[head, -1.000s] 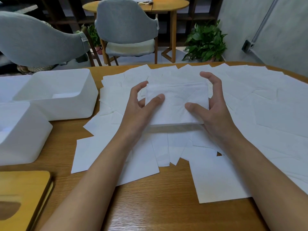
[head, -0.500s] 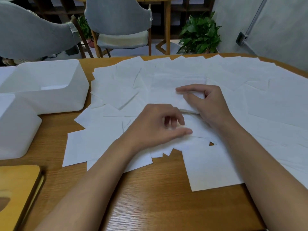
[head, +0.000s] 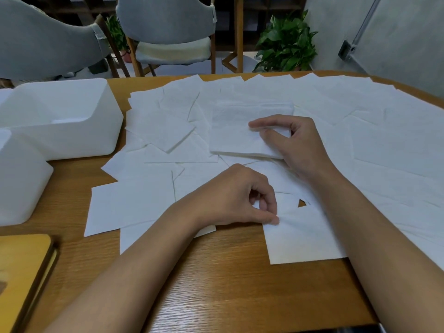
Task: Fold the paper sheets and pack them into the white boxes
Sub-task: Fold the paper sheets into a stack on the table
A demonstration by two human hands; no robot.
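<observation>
Table [head: 216, 284], 2 boxes [head: 79, 140], approx 20+ sheets [head: 360, 140]

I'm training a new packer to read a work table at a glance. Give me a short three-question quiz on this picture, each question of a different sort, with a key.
1. True or false: the right hand pinches a folded paper by its right edge.
2. Where do the white boxes stand on the table? A: left of the loose sheets. B: right of them. C: on top of them.
3. Fill in: on the floor beyond the table, right of the grey chairs, stands a green ____.
Key: 1 true. 2 A. 3 plant.
</observation>
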